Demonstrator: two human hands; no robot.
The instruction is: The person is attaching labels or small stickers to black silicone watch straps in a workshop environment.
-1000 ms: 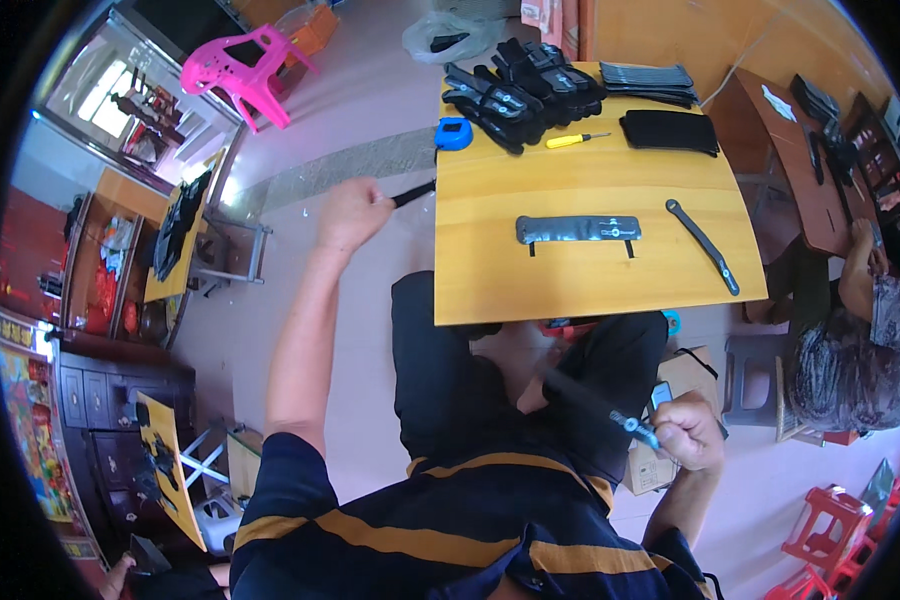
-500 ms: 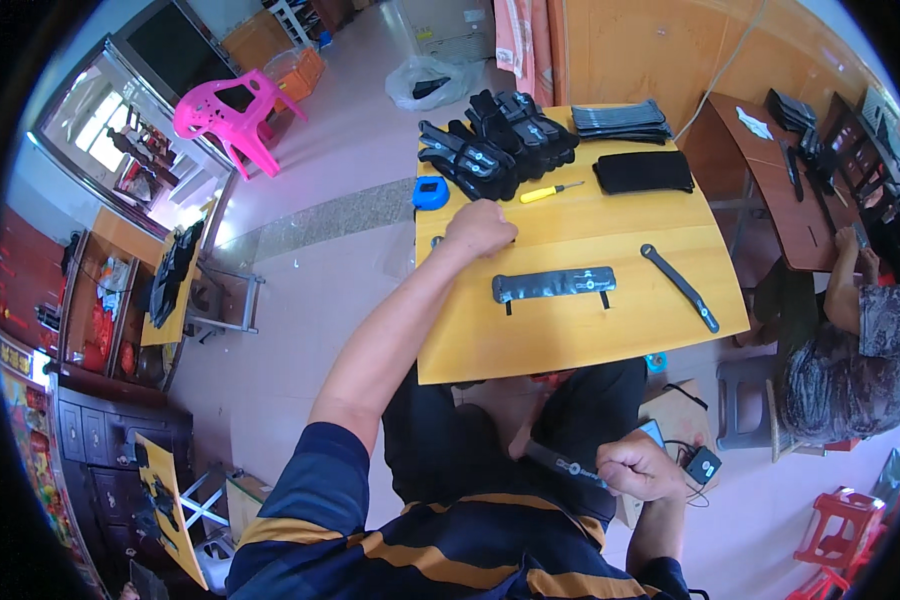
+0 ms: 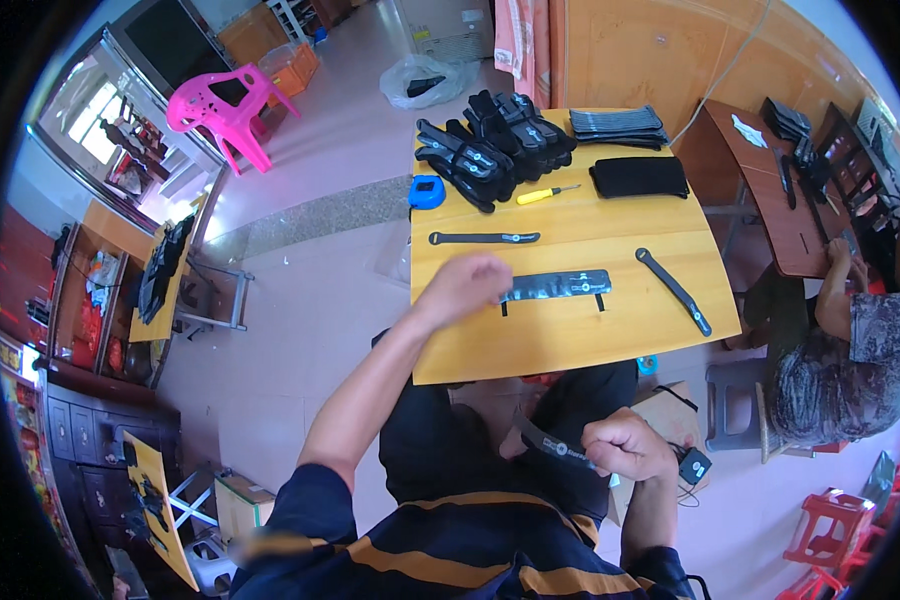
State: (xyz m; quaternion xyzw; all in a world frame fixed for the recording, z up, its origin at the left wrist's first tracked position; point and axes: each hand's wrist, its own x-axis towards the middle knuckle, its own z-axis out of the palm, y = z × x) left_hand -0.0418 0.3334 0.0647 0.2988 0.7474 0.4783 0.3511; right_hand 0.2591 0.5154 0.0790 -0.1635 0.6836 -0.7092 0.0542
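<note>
My right hand [image 3: 630, 445] is closed around the end of a black strap [image 3: 553, 440] with white print, held over my lap below the table edge. My left hand [image 3: 465, 288], with loosely extended, slightly blurred fingers, hovers by the left end of a flat, glossy dark strip [image 3: 560, 285] with two short black tabs below it. Beyond that hand, a black buckle strap [image 3: 485, 238] lies crosswise on the table. Another black strap [image 3: 673, 291] lies slanted on the right side.
The yellow table [image 3: 570, 345] also holds a pile of black straps [image 3: 490, 150], a blue tape measure [image 3: 427, 192], a yellow-handled screwdriver [image 3: 540, 196], a folded black cloth [image 3: 640, 177] and stacked dark strips [image 3: 618, 126]. A person [image 3: 850, 360] works at a brown table on the right.
My left hand has left the buckle strap, which now shows whole on the table, and has come nearer to the glossy strip. My right hand still grips its strap.
</note>
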